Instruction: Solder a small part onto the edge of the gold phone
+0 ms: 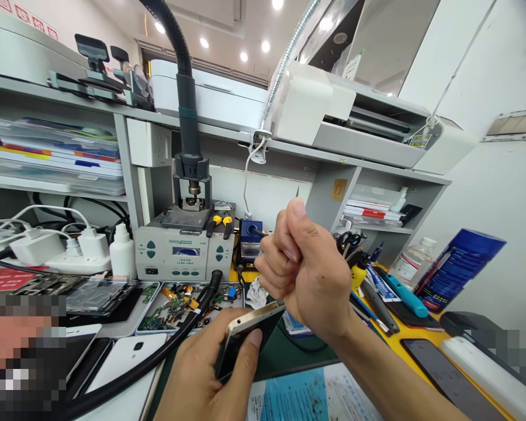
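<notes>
Indoors, brightly lit. Plain white wall (486, 199) rising along the right, with a flat rectangular panel (506, 126) fixed to it. Pale ceiling (228, 20) overhead, dotted with small round lights (266, 47), lit. At upper left, light-coloured wall surface (79, 17) carrying a row of red signs (37, 24). Across the back, grey shelf unit (328, 158), with a long top board and compartments at either end. Gold plaque (339, 189) on the right-hand upright; white socket box (142, 140) beside the left-hand one. Below, yellow table (395, 346), bare surface visible mostly toward the right.

Right hand (311, 266): 4 fingers (275, 257) seemingly curled.
</notes>
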Tool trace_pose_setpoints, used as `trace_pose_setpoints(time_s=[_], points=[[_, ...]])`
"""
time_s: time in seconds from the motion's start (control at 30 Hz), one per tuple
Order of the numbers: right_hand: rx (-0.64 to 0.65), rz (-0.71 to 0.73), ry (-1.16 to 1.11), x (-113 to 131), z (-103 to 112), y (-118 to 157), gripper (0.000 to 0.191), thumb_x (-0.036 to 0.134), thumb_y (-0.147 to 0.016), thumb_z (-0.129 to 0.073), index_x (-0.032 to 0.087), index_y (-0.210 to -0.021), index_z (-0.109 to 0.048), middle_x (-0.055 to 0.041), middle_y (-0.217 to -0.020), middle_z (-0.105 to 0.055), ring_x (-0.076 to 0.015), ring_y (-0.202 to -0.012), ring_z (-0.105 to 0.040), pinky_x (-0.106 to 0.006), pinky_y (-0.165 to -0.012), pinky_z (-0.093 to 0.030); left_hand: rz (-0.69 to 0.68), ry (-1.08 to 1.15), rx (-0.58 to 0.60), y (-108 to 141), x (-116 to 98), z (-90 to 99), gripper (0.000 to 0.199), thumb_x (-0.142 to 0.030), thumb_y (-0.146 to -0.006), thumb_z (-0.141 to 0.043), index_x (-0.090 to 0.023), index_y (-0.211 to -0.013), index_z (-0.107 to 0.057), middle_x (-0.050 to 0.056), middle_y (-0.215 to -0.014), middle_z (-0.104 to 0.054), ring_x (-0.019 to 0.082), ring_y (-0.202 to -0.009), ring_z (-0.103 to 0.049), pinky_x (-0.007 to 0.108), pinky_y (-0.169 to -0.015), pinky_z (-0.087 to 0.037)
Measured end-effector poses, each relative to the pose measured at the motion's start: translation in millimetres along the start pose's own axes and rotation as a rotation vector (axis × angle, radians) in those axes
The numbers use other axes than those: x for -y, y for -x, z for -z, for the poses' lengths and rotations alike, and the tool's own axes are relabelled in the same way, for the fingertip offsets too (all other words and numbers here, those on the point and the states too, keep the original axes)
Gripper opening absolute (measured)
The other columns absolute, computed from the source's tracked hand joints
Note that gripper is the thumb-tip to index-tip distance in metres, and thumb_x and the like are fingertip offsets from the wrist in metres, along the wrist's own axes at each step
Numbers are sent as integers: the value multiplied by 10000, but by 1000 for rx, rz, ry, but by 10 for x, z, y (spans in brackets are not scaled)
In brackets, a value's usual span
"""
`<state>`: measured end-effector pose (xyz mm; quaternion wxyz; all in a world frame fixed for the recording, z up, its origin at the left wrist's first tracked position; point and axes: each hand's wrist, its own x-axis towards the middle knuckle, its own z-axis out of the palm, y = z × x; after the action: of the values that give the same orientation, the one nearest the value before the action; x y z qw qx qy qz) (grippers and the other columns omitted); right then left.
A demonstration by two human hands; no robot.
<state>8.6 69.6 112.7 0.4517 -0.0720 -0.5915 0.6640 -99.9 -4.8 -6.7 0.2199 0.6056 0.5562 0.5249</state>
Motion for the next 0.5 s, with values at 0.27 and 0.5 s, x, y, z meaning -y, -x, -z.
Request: trace_pose_setpoints(time_s=[0.27,0.5], points=[[13,16,-1,-6,11,-8,538,451,-959,-607,215,-573,-315,95,-504,-186,-63,-403,-144,-206,-356,-129,8,-30,-50,0,5,2,202,-452,-945,-573,-311,-1063,-655,-28,-942,-768,177,-845,-717,234,-744,-596],[2,7,-16,-11,10,-20,532,444,-967,-601,215,-577,-320,94,-512,-197,-61,-407,-136,-211,-358,-120,-21,-56,-90,31,11,71,268,-480,-946,-565,-307,-1125,-665,-11,-998,-791,186,-868,-746,232,-759,-618]])
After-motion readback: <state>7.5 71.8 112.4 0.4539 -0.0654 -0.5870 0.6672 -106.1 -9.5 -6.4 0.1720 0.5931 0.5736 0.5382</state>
